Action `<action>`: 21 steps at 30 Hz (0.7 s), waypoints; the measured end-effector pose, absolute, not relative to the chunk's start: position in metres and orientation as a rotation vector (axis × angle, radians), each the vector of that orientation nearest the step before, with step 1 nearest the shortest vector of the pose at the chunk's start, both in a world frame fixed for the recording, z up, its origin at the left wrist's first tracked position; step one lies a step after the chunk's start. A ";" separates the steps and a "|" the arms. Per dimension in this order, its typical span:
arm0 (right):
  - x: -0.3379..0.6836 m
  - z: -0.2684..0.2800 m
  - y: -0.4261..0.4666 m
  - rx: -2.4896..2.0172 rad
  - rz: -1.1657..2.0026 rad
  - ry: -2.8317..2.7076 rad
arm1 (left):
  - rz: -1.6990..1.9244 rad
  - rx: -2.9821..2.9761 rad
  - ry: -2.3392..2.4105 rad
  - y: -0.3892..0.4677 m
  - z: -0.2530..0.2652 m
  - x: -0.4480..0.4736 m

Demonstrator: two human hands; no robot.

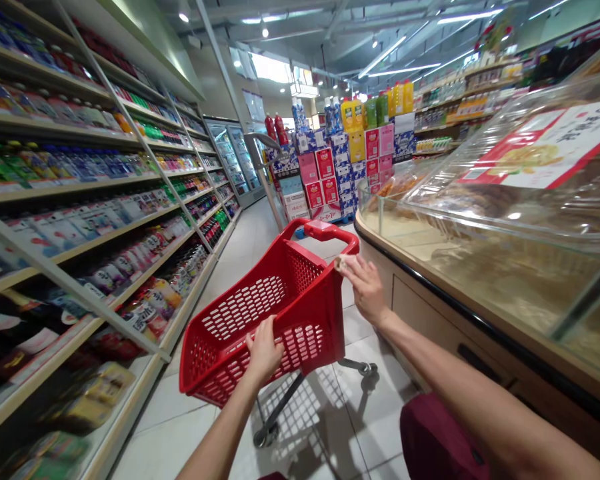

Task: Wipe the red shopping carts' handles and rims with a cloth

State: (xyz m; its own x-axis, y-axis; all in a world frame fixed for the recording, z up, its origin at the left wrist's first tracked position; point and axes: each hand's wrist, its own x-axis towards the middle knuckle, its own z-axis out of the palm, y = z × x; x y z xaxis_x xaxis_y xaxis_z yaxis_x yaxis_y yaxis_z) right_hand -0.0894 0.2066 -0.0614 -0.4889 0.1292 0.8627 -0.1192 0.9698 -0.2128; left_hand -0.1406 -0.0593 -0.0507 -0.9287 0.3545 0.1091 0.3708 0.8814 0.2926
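A red plastic shopping cart [305, 293] with slotted basket sides and a red handle stands turned sideways before me. My left hand [266, 350] grips the near top rim of the basket, its fingers curled over the edge and partly hidden. At the upper right corner of the cart, just below the handle, my right hand [364, 285] presses a small crumpled pale cloth [341, 263] against the red plastic. Most of the cloth is covered by the fingers.
Drink shelves [85, 180] line the left side. A counter [410, 293] with a glass edge and clear food packs [525, 160] stands close on the right. Stacked drink cartons [325, 180] and a metal post [267, 180] are behind the cart. Tiles [165, 410] cover the floor.
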 end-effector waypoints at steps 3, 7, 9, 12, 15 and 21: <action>-0.102 -0.044 0.216 -0.062 0.316 -1.989 | -0.496 -0.585 -2.995 -0.059 -0.050 -0.140; -0.085 -0.087 0.207 0.168 0.246 -2.206 | -0.478 -0.597 -2.990 -0.060 -0.052 -0.140; -0.077 -0.093 0.206 0.212 0.251 -2.250 | -0.478 -0.596 -2.988 -0.060 -0.052 -0.139; -0.086 -0.059 0.220 0.069 0.312 -2.097 | -0.480 -0.592 -2.981 -0.059 -0.052 -0.139; -0.101 -0.031 0.235 -0.024 0.328 -1.950 | -0.475 -0.581 -2.987 -0.059 -0.052 -0.138; -0.079 -0.073 0.219 0.226 0.268 -2.226 | -0.483 -0.585 -2.973 -0.059 -0.055 -0.135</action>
State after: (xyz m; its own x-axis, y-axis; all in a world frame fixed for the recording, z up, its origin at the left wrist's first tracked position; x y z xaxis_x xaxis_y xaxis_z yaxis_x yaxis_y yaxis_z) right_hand -0.0786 0.2194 -0.0726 -0.6141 -0.0692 0.7862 -0.2540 0.9605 -0.1138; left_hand -0.1353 -0.0593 -0.0550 -0.9248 0.3572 0.1309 0.3803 0.8780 0.2908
